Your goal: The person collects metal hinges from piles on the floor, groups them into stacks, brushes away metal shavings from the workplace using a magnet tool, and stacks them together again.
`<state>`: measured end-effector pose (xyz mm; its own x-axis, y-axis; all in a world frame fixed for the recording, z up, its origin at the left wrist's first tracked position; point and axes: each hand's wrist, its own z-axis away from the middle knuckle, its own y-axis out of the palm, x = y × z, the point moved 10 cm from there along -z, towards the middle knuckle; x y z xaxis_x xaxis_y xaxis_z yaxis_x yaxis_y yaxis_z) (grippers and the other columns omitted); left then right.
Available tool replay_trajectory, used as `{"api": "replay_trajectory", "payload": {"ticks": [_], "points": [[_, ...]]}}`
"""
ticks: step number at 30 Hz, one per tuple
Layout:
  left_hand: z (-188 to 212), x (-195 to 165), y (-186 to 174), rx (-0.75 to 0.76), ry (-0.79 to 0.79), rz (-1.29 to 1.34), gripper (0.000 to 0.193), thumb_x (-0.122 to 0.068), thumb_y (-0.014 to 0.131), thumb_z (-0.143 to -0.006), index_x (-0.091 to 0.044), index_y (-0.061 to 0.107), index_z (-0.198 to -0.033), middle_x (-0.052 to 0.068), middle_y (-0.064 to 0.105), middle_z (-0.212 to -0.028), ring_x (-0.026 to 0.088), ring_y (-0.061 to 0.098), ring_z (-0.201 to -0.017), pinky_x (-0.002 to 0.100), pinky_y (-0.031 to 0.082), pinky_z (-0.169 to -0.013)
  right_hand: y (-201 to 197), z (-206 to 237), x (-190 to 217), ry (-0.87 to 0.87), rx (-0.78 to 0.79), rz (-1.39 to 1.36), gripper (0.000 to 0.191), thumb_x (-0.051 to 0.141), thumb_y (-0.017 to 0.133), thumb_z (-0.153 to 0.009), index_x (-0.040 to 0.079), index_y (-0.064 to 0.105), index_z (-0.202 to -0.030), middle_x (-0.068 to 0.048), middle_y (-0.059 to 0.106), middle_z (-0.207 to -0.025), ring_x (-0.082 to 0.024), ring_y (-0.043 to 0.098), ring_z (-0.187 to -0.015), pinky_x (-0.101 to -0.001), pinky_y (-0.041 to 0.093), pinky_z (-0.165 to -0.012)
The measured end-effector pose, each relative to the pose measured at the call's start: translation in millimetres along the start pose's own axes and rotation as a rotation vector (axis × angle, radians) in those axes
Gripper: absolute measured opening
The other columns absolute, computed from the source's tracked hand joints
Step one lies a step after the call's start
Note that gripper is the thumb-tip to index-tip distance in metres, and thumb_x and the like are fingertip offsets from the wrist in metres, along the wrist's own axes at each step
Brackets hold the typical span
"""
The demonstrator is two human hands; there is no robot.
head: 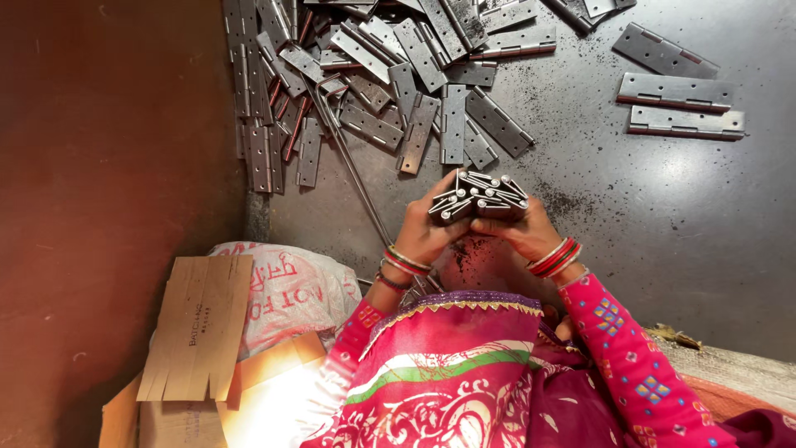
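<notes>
Hinges [478, 197] — a stacked bundle — are gripped above the bench [663, 216], pressed from both sides by the left hand [424, 234] and right hand [524, 232], both closed; edges should be kept aligned, pressure even.

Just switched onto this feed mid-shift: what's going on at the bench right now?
A person holds a bundle of folded metal hinges end-on between both hands, the left hand on one side and the right hand on the other, above a dark metal table. A loose heap of hinges lies farther back, with three single hinges set apart. A flat cardboard piece and a printed sack sit beside the person.
</notes>
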<state>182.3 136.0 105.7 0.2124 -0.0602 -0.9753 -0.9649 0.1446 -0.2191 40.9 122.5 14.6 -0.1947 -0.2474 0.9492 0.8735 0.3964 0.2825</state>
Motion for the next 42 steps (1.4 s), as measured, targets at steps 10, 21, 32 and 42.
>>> {"api": "replay_trajectory", "payload": {"ticks": [10, 21, 32, 42], "points": [[16, -39, 6, 0.056, 0.256, 0.08, 0.102, -0.01, 0.088, -0.079, -0.008, 0.027, -0.161, 0.016, 0.045, -0.157, 0.023, 0.048, -0.146, 0.034, 0.042, -0.121, 17, 10, 88, -0.135, 0.186, 0.574, 0.086, 0.016, 0.094, -0.061, 0.009, 0.056, -0.138, -0.005, 0.07, -0.126, -0.016, 0.069, -0.113, -0.0316, 0.055, -0.096], [9, 43, 26, 0.053, 0.126, -0.044, 0.074, -0.007, 0.081, -0.084, -0.011, 0.051, -0.152, 0.011, 0.071, -0.134, 0.022, 0.071, -0.122, 0.034, 0.056, -0.107, -18, 8, 1, -0.172, 0.06, 0.368, 0.087, 0.019, 0.096, -0.067, 0.007, 0.054, -0.142, -0.004, 0.068, -0.128, -0.012, 0.063, -0.115, -0.0309, 0.053, -0.102], [13, -80, -3, -0.034, 0.221, -0.146, 0.063, -0.013, 0.084, -0.09, -0.009, 0.051, -0.145, 0.009, 0.069, -0.13, 0.021, 0.075, -0.117, 0.029, 0.058, -0.102, 5, 27, 131, -0.396, 0.047, 0.289, 0.068, 0.019, 0.095, -0.073, 0.005, 0.061, -0.13, -0.006, 0.066, -0.129, -0.015, 0.066, -0.114, -0.0323, 0.058, -0.1], [-12, 4, 43, 0.15, 0.245, -0.023, 0.107, -0.019, 0.088, -0.077, -0.009, 0.022, -0.162, 0.017, 0.054, -0.147, 0.031, 0.056, -0.137, 0.041, 0.044, -0.116, -19, -3, 68, -0.245, 0.029, 0.619, 0.091, 0.022, 0.095, -0.063, 0.009, 0.049, -0.14, -0.01, 0.068, -0.125, -0.026, 0.068, -0.114, -0.0366, 0.054, -0.098]]}}
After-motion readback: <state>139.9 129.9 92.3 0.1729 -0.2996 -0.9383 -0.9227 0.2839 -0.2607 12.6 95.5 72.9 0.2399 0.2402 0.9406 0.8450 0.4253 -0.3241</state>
